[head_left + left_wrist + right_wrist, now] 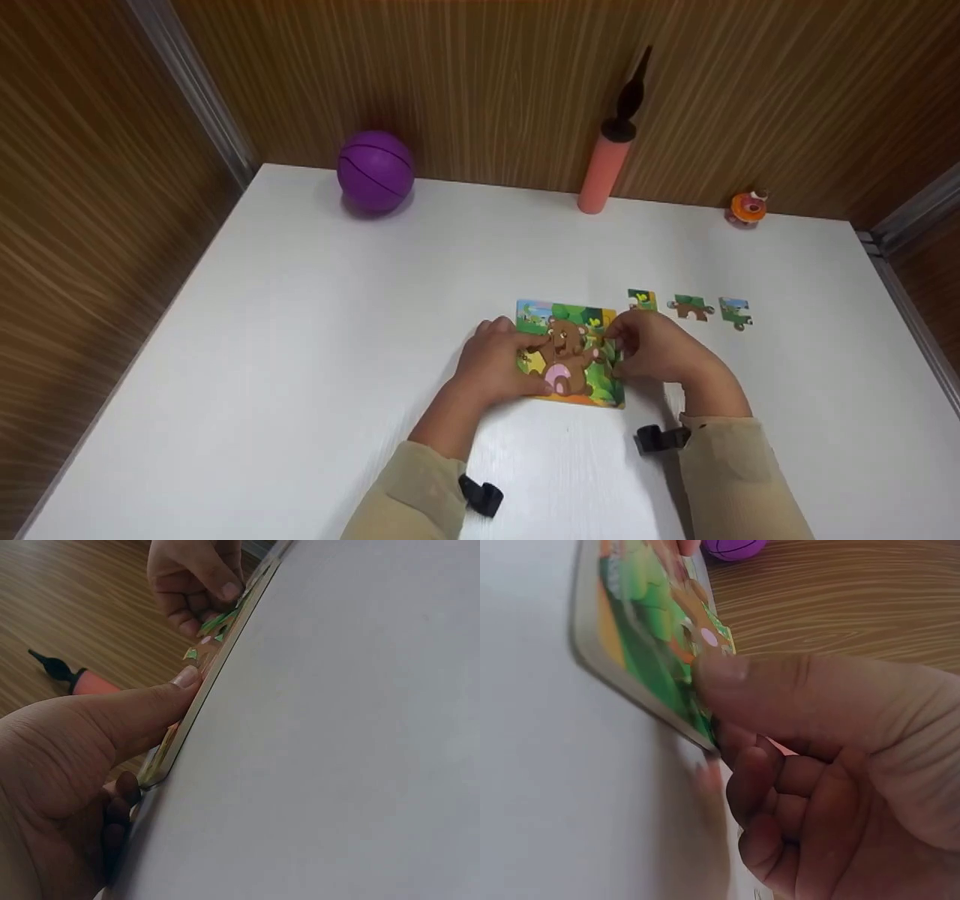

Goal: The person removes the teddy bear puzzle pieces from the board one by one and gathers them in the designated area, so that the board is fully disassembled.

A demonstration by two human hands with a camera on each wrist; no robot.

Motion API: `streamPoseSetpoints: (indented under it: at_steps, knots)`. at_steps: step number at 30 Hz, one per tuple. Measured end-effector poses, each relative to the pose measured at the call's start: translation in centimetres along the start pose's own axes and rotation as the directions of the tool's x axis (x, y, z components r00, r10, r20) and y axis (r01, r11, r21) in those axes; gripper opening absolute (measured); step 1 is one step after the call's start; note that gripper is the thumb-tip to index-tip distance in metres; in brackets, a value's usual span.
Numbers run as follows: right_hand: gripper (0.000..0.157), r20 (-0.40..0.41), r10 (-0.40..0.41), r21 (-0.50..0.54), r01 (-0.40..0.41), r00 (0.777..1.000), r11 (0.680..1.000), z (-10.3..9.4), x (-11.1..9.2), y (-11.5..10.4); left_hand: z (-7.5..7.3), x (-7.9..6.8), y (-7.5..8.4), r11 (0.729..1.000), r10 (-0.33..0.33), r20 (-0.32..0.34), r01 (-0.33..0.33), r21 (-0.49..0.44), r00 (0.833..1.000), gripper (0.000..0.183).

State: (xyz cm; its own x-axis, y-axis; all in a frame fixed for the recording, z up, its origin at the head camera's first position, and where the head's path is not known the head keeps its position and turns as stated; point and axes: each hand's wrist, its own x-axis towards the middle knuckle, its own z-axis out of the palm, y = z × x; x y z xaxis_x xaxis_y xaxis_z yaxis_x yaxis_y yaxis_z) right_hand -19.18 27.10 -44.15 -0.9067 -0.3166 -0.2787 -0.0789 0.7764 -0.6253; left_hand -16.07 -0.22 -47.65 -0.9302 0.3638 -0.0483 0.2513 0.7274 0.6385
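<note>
A bear jigsaw puzzle [570, 360] in a shallow board lies flat on the white table. My left hand [497, 361] holds the board at its left side, index finger across the picture and thumb at the near edge. In the left wrist view, other fingers of that hand curl beside the board's corner. At the right edge my right hand [660, 349] pinches a puzzle piece between thumb [780, 694] and fingers, right at the board; the hand largely hides the piece. Loose puzzle pieces lie beyond it: a yellow-and-green one [642, 298], a brown-and-green one [691, 307] and a blue-and-green one [736, 312].
Along the back of the white table [300, 337] stand a purple ball [375, 171], a pink hand pump [604, 171] with a black top, and a small orange-and-pink toy [748, 208]. Wood-grain panels [487, 90] rise behind and at both sides.
</note>
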Motion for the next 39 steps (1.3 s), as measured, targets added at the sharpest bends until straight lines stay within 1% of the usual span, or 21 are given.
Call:
streamPoseSetpoints:
  at_steps: [3, 5, 9, 11, 16, 21, 26, 29, 31, 33, 36, 39]
  knots:
    - [0.040, -0.002, -0.010, -0.014, 0.010, 1.000, 1.000, 0.1, 0.1, -0.1, 0.0, 0.0, 0.1, 1.000, 0.005, 0.011, -0.005, 0.010, 1.000, 0.080]
    - [0.040, -0.003, 0.000, -0.013, 0.000, 1.000, 1.000, 0.1, 0.1, -0.1, -0.1, -0.1, 0.3, 1.000, 0.003, 0.027, -0.003, 0.016, 1.000, 0.080]
    - [0.040, -0.008, 0.009, -0.010, -0.009, 1.000, 1.000, 0.1, 0.1, -0.3, -0.2, -0.2, 0.6, 0.999, -0.008, 0.064, 0.006, 0.035, 0.998, 0.070]
    - [0.039, -0.020, -0.002, -0.018, 0.002, 1.000, 1.000, 0.2, 0.1, -0.4, -0.2, -0.3, 0.8, 0.999, -0.011, 0.072, 0.007, 0.051, 0.997, 0.064]
    - [0.036, -0.046, -0.025, -0.043, 0.023, 0.999, 0.999, 0.3, 0.0, -0.3, -0.1, -0.3, 0.9, 0.997, 0.000, 0.071, -0.006, 0.078, 0.997, 0.061]
    - [0.036, -0.045, -0.011, -0.053, 0.009, 0.999, 0.999, 0.3, -0.1, -0.2, 0.0, -0.2, 0.9, 0.997, 0.004, 0.072, -0.009, 0.081, 0.997, 0.061]
    - [0.040, -0.046, -0.002, -0.009, 0.002, 0.999, 1.000, 0.0, -0.3, 0.0, 0.1, -0.2, 0.8, 0.997, 0.006, 0.073, -0.012, 0.080, 0.997, 0.059]
    - [0.044, -0.056, -0.022, 0.018, 0.023, 0.998, 1.000, -0.6, -0.4, 0.3, 0.1, -0.1, 0.7, 0.997, 0.009, 0.070, -0.014, 0.082, 0.997, 0.059]
    - [0.046, -0.077, -0.047, 0.033, 0.049, 0.996, 0.998, -1.0, -0.6, 0.5, 0.2, -0.1, 0.6, 0.996, 0.011, 0.065, -0.017, 0.084, 0.998, 0.059]
    - [0.047, -0.117, -0.079, 0.034, 0.083, 0.990, 0.996, -1.4, -0.8, 0.9, 0.2, -0.1, 0.5, 0.996, 0.015, 0.060, -0.020, 0.082, 0.998, 0.061]
    - [0.046, -0.191, -0.110, 0.035, 0.119, 0.975, 0.992, -2.1, -1.2, 1.5, 0.1, -0.2, 0.4, 0.997, 0.019, 0.053, -0.022, 0.070, 0.998, 0.065]
    - [0.044, -0.255, -0.127, 0.028, 0.139, 0.958, 0.990, -2.7, -1.5, 2.1, -0.1, -0.2, 0.4, 0.999, 0.011, 0.048, -0.014, 0.049, 0.999, 0.075]
